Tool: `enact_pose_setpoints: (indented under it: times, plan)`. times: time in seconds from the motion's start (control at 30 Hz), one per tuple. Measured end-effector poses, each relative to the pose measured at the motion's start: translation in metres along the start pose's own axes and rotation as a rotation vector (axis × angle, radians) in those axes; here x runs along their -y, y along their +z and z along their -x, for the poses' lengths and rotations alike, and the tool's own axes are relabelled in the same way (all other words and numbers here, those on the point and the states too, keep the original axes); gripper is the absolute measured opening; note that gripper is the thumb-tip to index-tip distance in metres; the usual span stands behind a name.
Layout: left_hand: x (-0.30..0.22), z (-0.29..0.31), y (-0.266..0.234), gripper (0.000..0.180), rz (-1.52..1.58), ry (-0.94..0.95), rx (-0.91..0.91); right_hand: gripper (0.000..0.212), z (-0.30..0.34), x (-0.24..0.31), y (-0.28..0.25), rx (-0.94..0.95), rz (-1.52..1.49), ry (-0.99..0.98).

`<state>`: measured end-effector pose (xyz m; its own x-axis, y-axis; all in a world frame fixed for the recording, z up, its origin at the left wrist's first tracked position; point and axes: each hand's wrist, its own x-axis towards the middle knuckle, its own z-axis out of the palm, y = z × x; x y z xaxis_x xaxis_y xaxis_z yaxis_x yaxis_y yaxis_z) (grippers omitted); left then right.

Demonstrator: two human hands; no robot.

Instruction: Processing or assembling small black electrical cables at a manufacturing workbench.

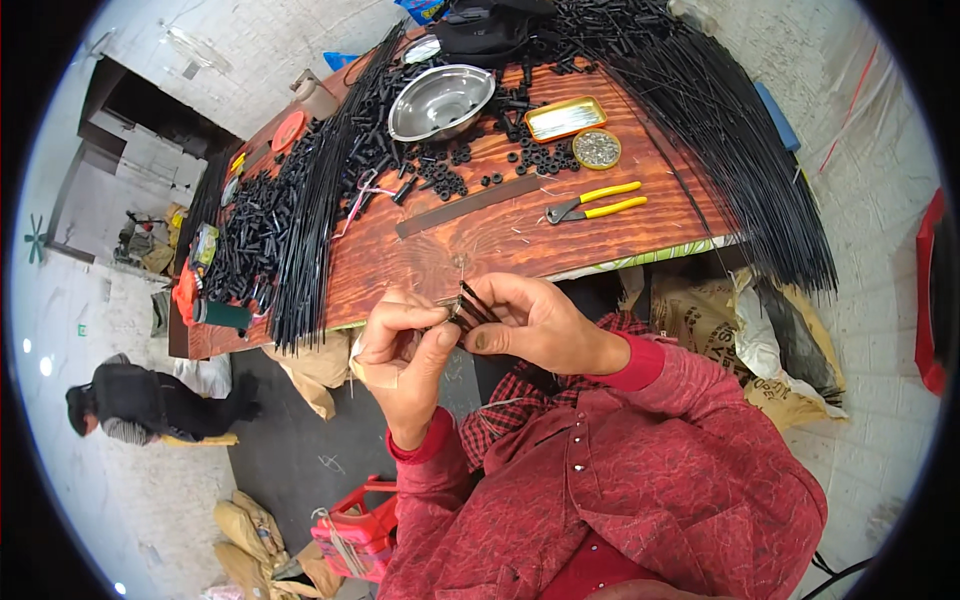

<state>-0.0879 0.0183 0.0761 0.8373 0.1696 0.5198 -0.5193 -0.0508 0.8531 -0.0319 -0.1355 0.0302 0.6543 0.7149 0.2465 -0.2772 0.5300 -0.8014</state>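
Observation:
Both my hands meet just in front of the near table edge, fingertips almost touching. Several thin, short black rods (474,304) stick out between the fingers of my right hand (540,325), which is closed around them. My left hand (403,345) pinches thumb against fingers at the rods' ends; a small shiny piece seems to be there, too small to name. A bandage-like strip wraps part of the left hand. On the table beyond lie yellow-handled cutting pliers (598,203) and a flat dark bar (467,206).
The wooden table (385,275) carries a steel bowl (412,112), a yellow tray (530,122) of thin metal pins and a round dish (596,131) of small metal parts. Long black rods lie bundled left (312,230) and right (720,140). A red chair (362,530) and a bending person (150,400) are left.

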Motion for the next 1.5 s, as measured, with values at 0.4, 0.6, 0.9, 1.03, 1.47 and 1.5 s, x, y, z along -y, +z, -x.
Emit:
enact_pose_setpoints:
  times: [0.4,0.6,0.9,1.03,1.47,1.5]
  plan:
    - [0.033,-0.029,-0.019,0.023,0.155,-0.143,0.146,0.024,-0.017,0.010,-0.023,-0.052,0.017,0.034]
    - [0.104,-0.077,-0.037,0.022,0.042,-0.384,-0.021,0.032,-0.018,0.019,-0.037,-0.084,-0.022,0.080]
    - [0.227,-0.121,-0.017,0.022,-0.906,0.048,0.224,0.031,-0.014,0.023,-0.048,-0.128,0.002,0.096]
    - [0.262,-0.123,-0.011,0.017,-0.974,0.054,0.271,0.031,-0.013,0.024,-0.050,-0.146,0.026,0.120]
    - [0.261,-0.136,-0.008,0.020,-0.972,-0.184,0.378,0.031,-0.018,0.023,-0.059,-0.121,0.040,0.094]
    - [0.260,-0.136,-0.008,0.020,-0.972,-0.151,0.368,0.031,-0.017,0.025,-0.058,-0.130,0.053,0.094]
